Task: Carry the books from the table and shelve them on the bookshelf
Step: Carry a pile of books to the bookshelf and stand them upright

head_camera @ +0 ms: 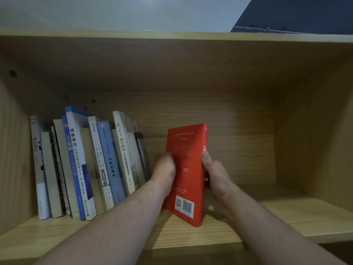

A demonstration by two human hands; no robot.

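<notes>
1. Holding red book upright between two grips, inside the bookshelf compartment, a little right of centre.
2. Left grip: closed on the book's left edge, fingers curled round to the far side and mostly hidden, back of the hand toward the camera.
3. Left forearm bare, reaching in from the lower left, wrist nearly straight.
4. Right grip: closed on the spine side, thumb laid on the back cover beside the spine, other fingers wrapped behind and out of sight.
5. Right forearm bare, rising from the lower right, wrist bent slightly inward toward the book.
6. Both grips at about the book's mid-height, roughly level with each other, forearms converging on it.
7. Back cover turned to the camera, barcode low on it, spine at the right, nearly vertical.
8. Lower edge down at the board; resting on it or just above, impossible to tell.
9. Well clear of the right wall, and apart from the row of books at the left end of the same board.
10. Left grip sitting in the gap between red book and row, close to the row's last book; touching it or not, unclear.
11. Row packed together, spines out.
</notes>
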